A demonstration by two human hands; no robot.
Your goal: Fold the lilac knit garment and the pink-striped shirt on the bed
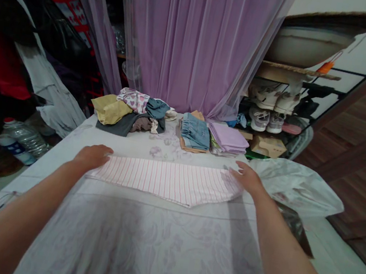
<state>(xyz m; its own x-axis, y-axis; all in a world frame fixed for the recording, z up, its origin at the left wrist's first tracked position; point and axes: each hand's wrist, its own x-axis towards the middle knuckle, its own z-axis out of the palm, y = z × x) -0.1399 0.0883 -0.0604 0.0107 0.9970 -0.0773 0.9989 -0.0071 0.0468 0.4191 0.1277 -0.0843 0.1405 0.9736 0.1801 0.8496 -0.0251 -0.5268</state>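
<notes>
Pink-and-white striped trousers (168,180), folded lengthwise, stretch across the table between my hands. At the narrow leg end, my left hand (94,157) grips the upper corner with its fingers closed. My right hand (246,177) pinches the wider waist end near its top corner, one finger standing away from the cloth. Part of the fabric at the right end is smeared by motion. Beyond the trousers sit folded jeans (195,132) and a folded lilac garment (228,137), each on a stack.
A loose heap of clothes with a mustard piece (110,109) lies at the back left of the cloth-covered table (156,250). Purple curtains (193,39) hang behind. A clear plastic bag (304,189) is at the right edge, near shelved shoes (260,118). Bottles (25,137) stand left.
</notes>
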